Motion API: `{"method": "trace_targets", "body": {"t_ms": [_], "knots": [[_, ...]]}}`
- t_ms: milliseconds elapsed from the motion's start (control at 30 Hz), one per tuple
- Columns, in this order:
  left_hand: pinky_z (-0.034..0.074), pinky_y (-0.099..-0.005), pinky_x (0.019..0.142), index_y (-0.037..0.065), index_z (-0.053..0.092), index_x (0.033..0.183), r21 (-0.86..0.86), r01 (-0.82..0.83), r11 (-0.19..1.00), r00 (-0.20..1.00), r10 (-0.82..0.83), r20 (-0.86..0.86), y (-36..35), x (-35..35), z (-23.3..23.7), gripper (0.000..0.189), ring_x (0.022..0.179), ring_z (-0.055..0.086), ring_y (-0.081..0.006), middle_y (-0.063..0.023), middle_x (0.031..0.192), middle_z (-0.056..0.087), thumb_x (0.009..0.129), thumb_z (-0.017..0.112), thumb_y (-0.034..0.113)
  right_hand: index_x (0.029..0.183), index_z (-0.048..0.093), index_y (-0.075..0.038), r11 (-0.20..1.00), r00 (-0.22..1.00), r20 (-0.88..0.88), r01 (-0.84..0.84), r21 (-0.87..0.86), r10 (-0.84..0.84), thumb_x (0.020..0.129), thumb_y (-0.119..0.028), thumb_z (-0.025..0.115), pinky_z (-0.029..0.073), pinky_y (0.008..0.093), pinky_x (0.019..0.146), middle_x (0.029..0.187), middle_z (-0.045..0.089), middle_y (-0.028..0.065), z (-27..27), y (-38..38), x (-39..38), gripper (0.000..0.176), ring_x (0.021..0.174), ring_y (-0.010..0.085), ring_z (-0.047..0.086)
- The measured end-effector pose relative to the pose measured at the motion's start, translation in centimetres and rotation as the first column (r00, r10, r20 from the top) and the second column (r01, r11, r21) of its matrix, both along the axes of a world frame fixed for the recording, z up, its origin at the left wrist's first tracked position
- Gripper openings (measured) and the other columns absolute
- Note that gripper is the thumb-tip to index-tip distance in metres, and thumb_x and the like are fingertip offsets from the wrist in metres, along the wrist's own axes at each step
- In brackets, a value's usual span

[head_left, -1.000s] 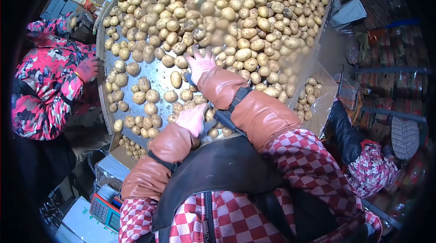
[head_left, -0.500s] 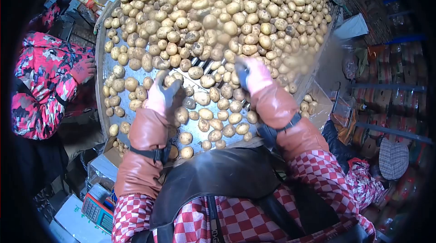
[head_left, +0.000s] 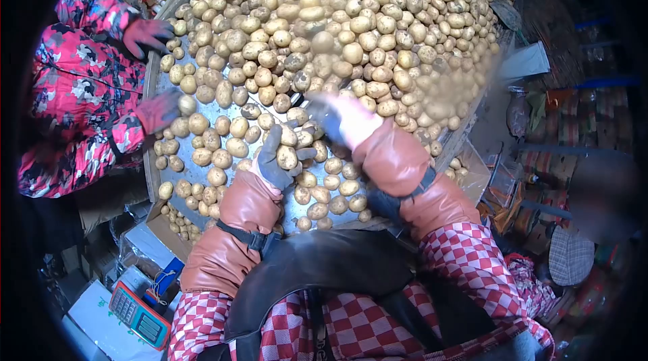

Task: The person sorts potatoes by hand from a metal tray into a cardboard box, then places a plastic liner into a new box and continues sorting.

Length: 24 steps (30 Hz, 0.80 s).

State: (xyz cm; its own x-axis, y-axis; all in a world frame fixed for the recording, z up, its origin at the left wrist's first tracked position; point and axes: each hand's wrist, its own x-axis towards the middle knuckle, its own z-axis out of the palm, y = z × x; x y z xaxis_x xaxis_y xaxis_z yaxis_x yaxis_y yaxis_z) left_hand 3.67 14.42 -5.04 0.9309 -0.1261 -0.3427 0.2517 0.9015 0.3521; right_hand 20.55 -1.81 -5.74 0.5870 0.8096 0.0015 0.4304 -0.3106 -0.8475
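My left hand (head_left: 273,162), in a pink and grey work glove, is curled around a couple of potatoes (head_left: 287,157), palm turned up. Close by on the right, my right hand (head_left: 341,118) in a matching glove reaches over the potatoes at the lower edge of the heap. Motion smears its fingers, so its grip is hidden. Loose potatoes (head_left: 320,195) lie on the metal sorting table (head_left: 291,211) just in front of me. Beyond both hands spreads a big heap of potatoes (head_left: 398,23), some with dark soil on them.
At the left edge a co-worker in a pink camouflage jacket (head_left: 88,91) has both gloved hands at the table. Small potatoes sit in a cardboard box (head_left: 177,243) below the table's left corner. A scale with a keypad (head_left: 138,314) is at lower left. A checked cap (head_left: 571,256) shows at lower right.
My left hand has moved right and toward me and now holds potatoes. My right hand has shifted left, closer to it. The co-worker's hands have come onto the table edge.
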Motion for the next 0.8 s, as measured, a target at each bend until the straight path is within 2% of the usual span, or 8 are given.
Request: {"method": "trace_targets", "body": {"t_ms": [33, 133, 433, 467, 600, 633, 733, 800], "knots": [[0.049, -0.0432, 0.093, 0.006, 0.035, 0.146, -0.061, -0.009, 0.998, 1.0, 0.007, -0.027, 0.3, -0.3, -0.1, 0.069, 0.111, 0.06, -0.0298, -0.0148, 0.136, 0.053, 0.099, 0.043, 0.056, 0.134, 0.056, -0.013, 0.944, 0.664, -0.709, 0.33, -0.01, -0.239, 0.096, -0.022, 0.058, 0.053, 0.0405, 0.083, 0.109, 0.069, 0.0126, 1.7, 1.5, 2.7, 0.04, 0.102, 0.0226, 0.065], [0.054, -0.0416, 0.083, 0.01, 0.039, 0.142, -0.033, -0.055, 0.998, 0.996, 0.057, 0.066, 1.4, -2.2, -3.3, 0.065, 0.108, 0.061, -0.0367, -0.0212, 0.135, 0.052, 0.1, 0.034, 0.059, 0.136, 0.053, -0.015, 0.875, 0.808, 0.526, 0.43, -0.221, -0.265, 0.086, -0.011, 0.057, 0.05, 0.0396, 0.092, 0.114, 0.065, 0.0127, 6.0, 4.0, 9.2, 0.051, 0.106, 0.0293, 0.063], [0.053, -0.0465, 0.093, 0.006, 0.028, 0.146, -0.148, -0.11, 0.983, 0.986, 0.088, -0.145, 2.6, -3.1, -3.3, 0.058, 0.125, 0.052, -0.0433, -0.0252, 0.141, 0.046, 0.104, 0.034, 0.045, 0.137, 0.048, -0.015, 0.75, 0.849, 0.52, 0.288, -0.596, 0.087, 0.087, -0.03, 0.06, 0.042, 0.0434, 0.104, 0.131, 0.055, 0.016, 0.6, 10.5, 16.2, 0.053, 0.125, 0.0328, 0.052], [0.048, -0.0467, 0.1, 0.006, 0.028, 0.144, 0.564, -0.062, 0.824, 0.996, 0.017, 0.085, 1.9, -4.3, -6.7, 0.049, 0.126, 0.053, -0.0361, -0.0226, 0.139, 0.05, 0.103, 0.043, 0.028, 0.135, 0.05, -0.018, 0.755, 0.891, 0.449, 0.249, -0.606, 0.066, 0.086, -0.029, 0.061, 0.043, 0.0434, 0.104, 0.13, 0.055, 0.0158, 2.8, 9.9, 15.4, 0.05, 0.125, 0.0332, 0.052], [0.04, -0.044, 0.109, 0.009, 0.028, 0.144, 0.926, -0.083, 0.369, 0.97, -0.181, 0.159, 1.9, -3.9, -5.2, 0.053, 0.124, 0.054, -0.0233, -0.0148, 0.132, 0.058, 0.098, 0.054, 0.016, 0.128, 0.055, -0.018, 0.805, 0.879, 0.476, 0.282, -0.521, 0.0, 0.078, -0.01, 0.064, 0.042, 0.0428, 0.105, 0.131, 0.052, 0.0205, 1.4, 5.4, 11.6, 0.051, 0.123, 0.0381, 0.051], [0.041, -0.0447, 0.108, 0.008, 0.035, 0.142, 0.983, -0.165, -0.077, 0.937, -0.324, 0.132, 2.4, -3.8, -3.9, 0.049, 0.126, 0.052, -0.0245, -0.0148, 0.135, 0.056, 0.099, 0.054, 0.019, 0.129, 0.055, -0.018, 0.85, 0.889, 0.457, 0.261, -0.458, -0.026, 0.078, -0.006, 0.063, 0.044, 0.043, 0.104, 0.13, 0.052, 0.0222, 1.9, 4.4, 10.7, 0.053, 0.122, 0.0383, 0.052], [0.044, -0.0446, 0.104, 0.006, 0.047, 0.138, 0.343, -0.14, 0.929, 0.987, 0.104, 0.12, 1.4, -3.8, -3.6, 0.058, 0.125, 0.051, -0.0319, -0.0135, 0.138, 0.051, 0.1, 0.04, 0.05, 0.133, 0.054, -0.016, 0.961, 0.942, 0.24, 0.262, -0.082, -0.236, 0.088, -0.008, 0.056, 0.051, 0.037, 0.089, 0.112, 0.061, 0.0184, 3.4, 2.1, 5.1, 0.046, 0.102, 0.0295, 0.062], [0.048, -0.0464, 0.1, 0.0, 0.041, 0.143, -0.298, -0.161, 0.941, 0.986, 0.138, -0.095, 1.3, -2.6, -0.5, 0.079, 0.128, 0.046, -0.0453, -0.0195, 0.145, 0.043, 0.095, 0.043, 0.063, 0.132, 0.055, -0.014, 0.966, 0.951, -0.18, 0.235, -0.104, -0.251, 0.09, -0.009, 0.055, 0.051, 0.0358, 0.088, 0.105, 0.064, 0.0169, 5.6, 2.5, 0.1, 0.042, 0.097, 0.0269, 0.063]]}}
